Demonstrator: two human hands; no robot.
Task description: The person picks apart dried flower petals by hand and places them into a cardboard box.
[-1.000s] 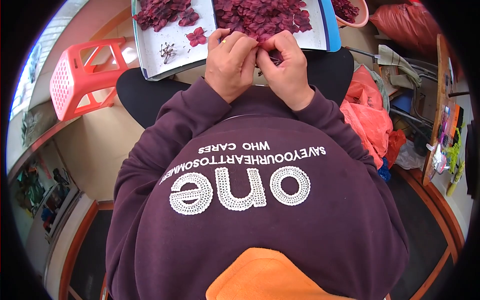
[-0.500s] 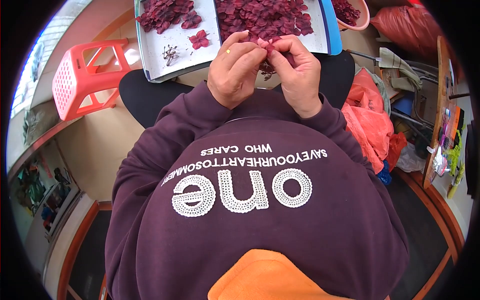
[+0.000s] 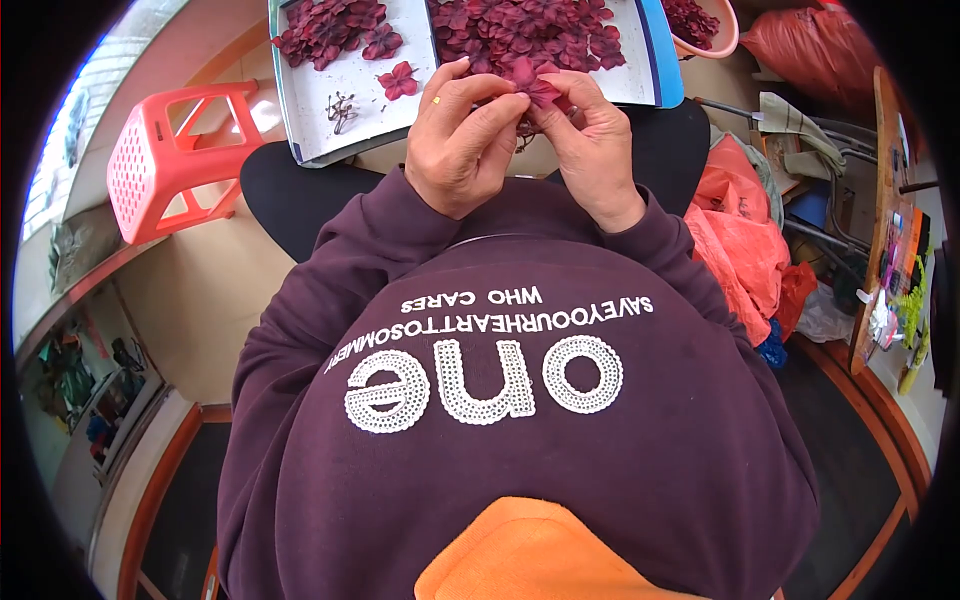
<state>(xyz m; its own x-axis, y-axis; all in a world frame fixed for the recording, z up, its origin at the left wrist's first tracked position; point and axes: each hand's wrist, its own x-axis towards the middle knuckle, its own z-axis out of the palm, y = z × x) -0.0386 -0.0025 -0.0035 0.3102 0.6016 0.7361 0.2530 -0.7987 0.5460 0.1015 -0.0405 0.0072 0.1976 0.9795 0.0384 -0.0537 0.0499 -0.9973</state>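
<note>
Both hands meet at the front edge of a tray (image 3: 400, 138), just above my lap. My left hand (image 3: 465, 130) is closed, its fingertips pinching a dark red fabric flower (image 3: 538, 82). From the other side my right hand (image 3: 590, 140) grips the same flower between thumb and fingers. Its petals spread upward between the fingertips. Thin dark stems show below the hands, partly hidden. One loose red flower (image 3: 399, 81) and a small bundle of dark stems (image 3: 341, 113) lie in the tray's left compartment.
Heaps of dark red flowers (image 3: 530, 35) fill both tray compartments. A pink basin (image 3: 728, 38) with more petals stands behind right. To the left is a pink plastic stool (image 3: 150, 165); to the right lie red plastic bags (image 3: 735, 225) and a metal-framed rack (image 3: 835, 150).
The flower between my fingers now shows more of its petals, facing up. Both hands have shifted slightly left, and the fingers have opened a little around it.
</note>
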